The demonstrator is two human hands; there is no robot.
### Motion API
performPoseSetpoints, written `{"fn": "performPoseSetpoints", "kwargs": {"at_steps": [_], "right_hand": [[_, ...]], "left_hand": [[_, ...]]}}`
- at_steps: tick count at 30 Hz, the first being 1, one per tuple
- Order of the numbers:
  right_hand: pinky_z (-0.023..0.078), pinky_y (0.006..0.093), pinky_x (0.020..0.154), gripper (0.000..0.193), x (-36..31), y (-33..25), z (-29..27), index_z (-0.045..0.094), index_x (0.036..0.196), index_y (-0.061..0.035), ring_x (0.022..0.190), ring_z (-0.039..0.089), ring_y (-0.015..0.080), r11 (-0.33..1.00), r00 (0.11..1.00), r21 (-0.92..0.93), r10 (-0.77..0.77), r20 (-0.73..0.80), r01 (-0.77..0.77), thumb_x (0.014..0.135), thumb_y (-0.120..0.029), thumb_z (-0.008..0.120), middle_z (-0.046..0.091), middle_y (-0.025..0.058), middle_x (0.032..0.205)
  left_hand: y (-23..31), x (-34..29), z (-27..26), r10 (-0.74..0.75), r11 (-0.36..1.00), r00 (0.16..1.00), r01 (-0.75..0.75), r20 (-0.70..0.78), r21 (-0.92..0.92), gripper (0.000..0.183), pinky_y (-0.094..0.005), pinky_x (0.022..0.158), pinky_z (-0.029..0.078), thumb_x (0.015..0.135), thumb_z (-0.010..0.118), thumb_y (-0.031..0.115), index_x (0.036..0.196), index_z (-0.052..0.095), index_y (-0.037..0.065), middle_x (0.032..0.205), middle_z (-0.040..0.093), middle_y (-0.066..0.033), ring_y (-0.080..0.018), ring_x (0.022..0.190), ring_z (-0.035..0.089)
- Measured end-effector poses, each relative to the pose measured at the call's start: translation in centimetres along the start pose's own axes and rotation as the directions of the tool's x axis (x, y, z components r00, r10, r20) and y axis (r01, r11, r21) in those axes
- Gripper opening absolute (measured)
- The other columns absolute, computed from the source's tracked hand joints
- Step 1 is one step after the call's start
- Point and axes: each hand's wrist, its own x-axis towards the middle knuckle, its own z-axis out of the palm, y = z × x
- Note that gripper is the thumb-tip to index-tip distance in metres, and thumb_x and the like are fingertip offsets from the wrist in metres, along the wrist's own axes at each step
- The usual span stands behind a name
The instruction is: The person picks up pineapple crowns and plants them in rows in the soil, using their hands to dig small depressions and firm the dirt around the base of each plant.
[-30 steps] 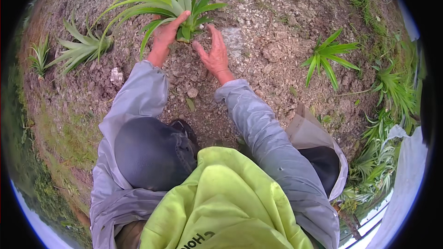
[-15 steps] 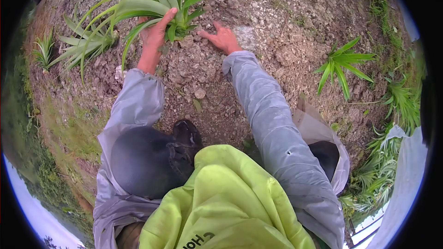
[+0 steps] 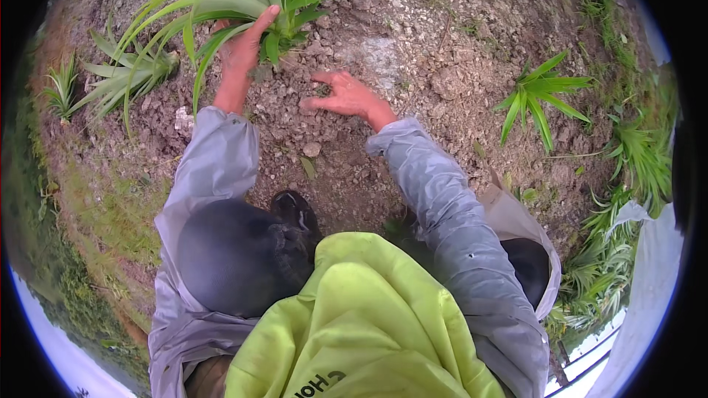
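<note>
A leafy pineapple plant (image 3: 234, 6) stands at the far left of centre, its base against the crumbly brown soil (image 3: 291, 107). My left hand (image 3: 242, 46) is closed round the lower leaves on its left side, thumb uppermost; the other fingers are partly hidden by leaves. To the right and nearer me, my right hand (image 3: 345, 96) hovers at or just over the soil, thumb and forefinger spread, with nothing in it. I cannot tell whether its fingertips touch the ground.
Two smaller pineapple plants, one pale (image 3: 144, 74) and one short (image 3: 63, 90), lie or stand at the left. Another green plant (image 3: 542, 96) sits at the right. A heap of plants (image 3: 601, 269) lies beside a whitish sheet (image 3: 649, 273) at lower right. My dark boot (image 3: 295, 214) is below.
My right hand has drawn back toward me from the plant's base, its thumb and forefinger spread. My left hand keeps its hold on the plant.
</note>
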Motion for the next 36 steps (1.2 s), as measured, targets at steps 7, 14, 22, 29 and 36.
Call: {"fn": "performPoseSetpoints", "kwargs": {"at_steps": [7, 14, 22, 29, 36], "right_hand": [[0.039, 0.046, 0.118, 0.077, 1.0, -1.0, -4.3, 0.067, 0.135, -0.0097, 0.135, 0.055, 0.036, 0.993, 0.994, 0.047, -0.106, 0.0, 0.105, 0.081, -0.063, 0.074, 0.06, 0.0167, 0.144], [0.035, 0.0441, 0.12, 0.097, 9.0, 6.1, -0.2, 0.043, 0.156, -0.0107, 0.145, 0.044, 0.0353, 0.993, 0.858, 0.1, 0.004, -0.513, 0.056, 0.083, -0.068, 0.071, 0.046, 0.0188, 0.157], [0.039, 0.0447, 0.116, 0.096, 8.9, 4.1, -0.5, 0.055, 0.147, -0.0079, 0.134, 0.054, 0.0394, 0.999, 0.984, 0.014, 0.035, -0.177, -0.033, 0.079, -0.074, 0.066, 0.057, 0.0213, 0.146], [0.042, 0.0445, 0.113, 0.08, 2.8, 1.9, -0.1, 0.06, 0.141, -0.0051, 0.127, 0.059, 0.0388, 0.996, 0.996, -0.011, -0.084, -0.03, 0.084, 0.083, -0.061, 0.067, 0.063, 0.0208, 0.138], [0.046, 0.045, 0.11, 0.068, -2.4, -2.5, -0.6, 0.065, 0.135, -0.0069, 0.126, 0.06, 0.0374, 0.947, 0.953, -0.128, -0.28, 0.111, 0.293, 0.086, -0.054, 0.07, 0.063, 0.0179, 0.139]], "left_hand": [[-0.2, 0.7, -0.7, -0.014, 1.0, 1.0, 0.014, -0.007, -0.001, 0.078, -0.0336, 0.09, 0.057, 0.079, 0.091, 0.014, 0.141, 0.047, 0.0, 0.126, 0.064, -0.0123, -0.0206, 0.106, 0.067], [0.3, -0.4, -0.6, -0.057, 0.998, 0.998, 0.057, -0.017, -0.01, 0.073, -0.0343, 0.091, 0.056, 0.08, 0.091, 0.015, 0.139, 0.05, 0.002, 0.124, 0.065, -0.0125, -0.0201, 0.107, 0.067], [-0.6, 0.1, -0.4, -0.058, 0.996, 0.998, 0.056, 0.028, 0.063, 0.064, -0.0342, 0.09, 0.057, 0.082, 0.089, 0.016, 0.134, 0.055, 0.001, 0.119, 0.067, -0.0114, -0.0201, 0.103, 0.068], [-2.9, 0.6, 1.8, -0.075, 0.997, 0.996, 0.076, 0.05, -0.019, 0.061, -0.0337, 0.084, 0.059, 0.081, 0.09, 0.017, 0.13, 0.056, 0.0, 0.117, 0.068, -0.0113, -0.0197, 0.099, 0.069], [-8.9, 2.0, 3.4, 0.02, 0.996, 0.99, -0.032, 0.137, 0.085, 0.046, -0.0323, 0.082, 0.059, 0.083, 0.089, 0.022, 0.116, 0.067, 0.0, 0.111, 0.072, -0.0106, -0.0181, 0.096, 0.07]]}}
